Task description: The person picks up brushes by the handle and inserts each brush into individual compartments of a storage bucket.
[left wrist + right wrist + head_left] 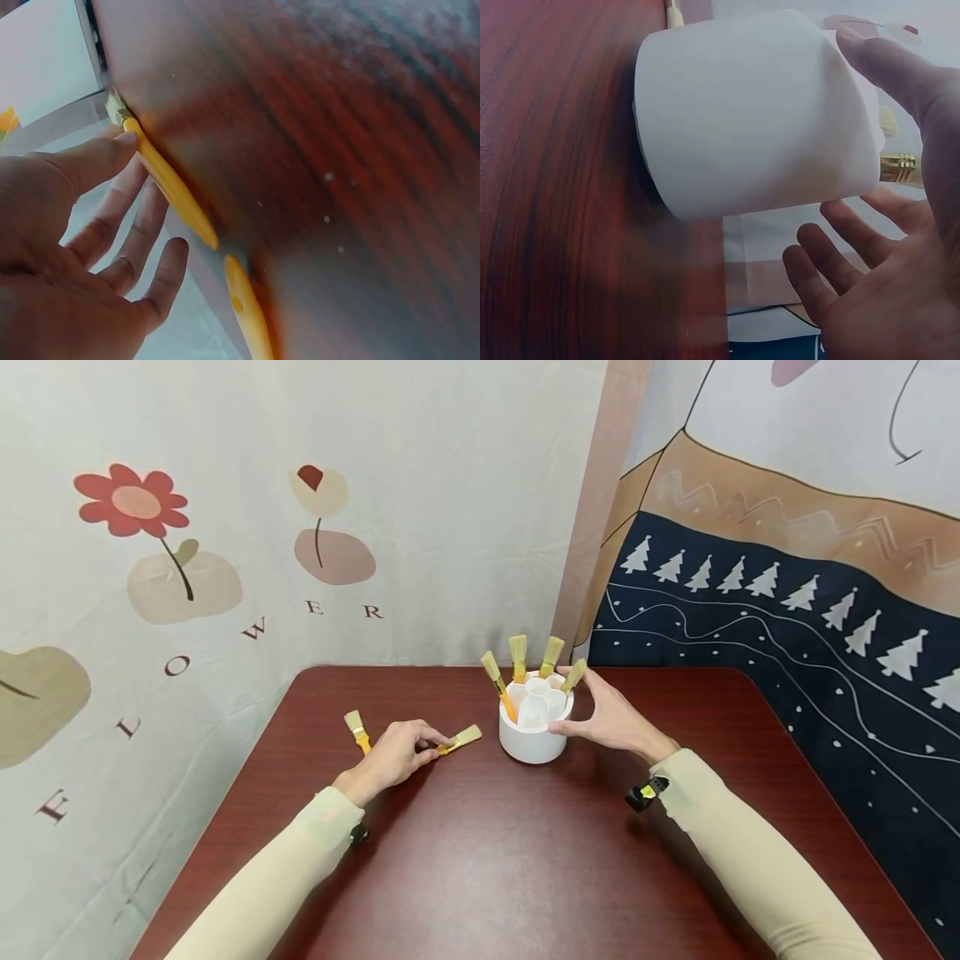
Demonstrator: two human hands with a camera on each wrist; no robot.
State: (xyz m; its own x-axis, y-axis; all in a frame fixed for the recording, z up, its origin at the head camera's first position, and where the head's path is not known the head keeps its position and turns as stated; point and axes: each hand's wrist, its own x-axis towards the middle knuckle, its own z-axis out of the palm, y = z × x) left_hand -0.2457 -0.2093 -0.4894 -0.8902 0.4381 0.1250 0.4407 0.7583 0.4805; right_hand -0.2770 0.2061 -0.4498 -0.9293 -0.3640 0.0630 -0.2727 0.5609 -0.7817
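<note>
My left hand (pixel 397 752) pinches a flat paintbrush with a yellow handle (pixel 176 191) and pale bristles (pixel 467 735), which lies along the table. The thumb presses on the handle near the metal band, with the fingertips behind it. Left of that hand lies a second paintbrush (pixel 357 731); its handle end (pixel 247 307) shows below the first one's. My right hand (pixel 611 718) grips the rim of a white round brush holder (pixel 757 120), thumb at the near side and fingers at the far side. Several paintbrushes (pixel 518 656) stand bristles up in its petal-shaped slots.
The dark red wooden table (pixel 480 860) has rounded far corners, and the holder stands toward its back edge. A pale curtain (pixel 465 510) with flower prints hangs behind it. To the right hangs a dark blue cloth (pixel 750 618) with white trees.
</note>
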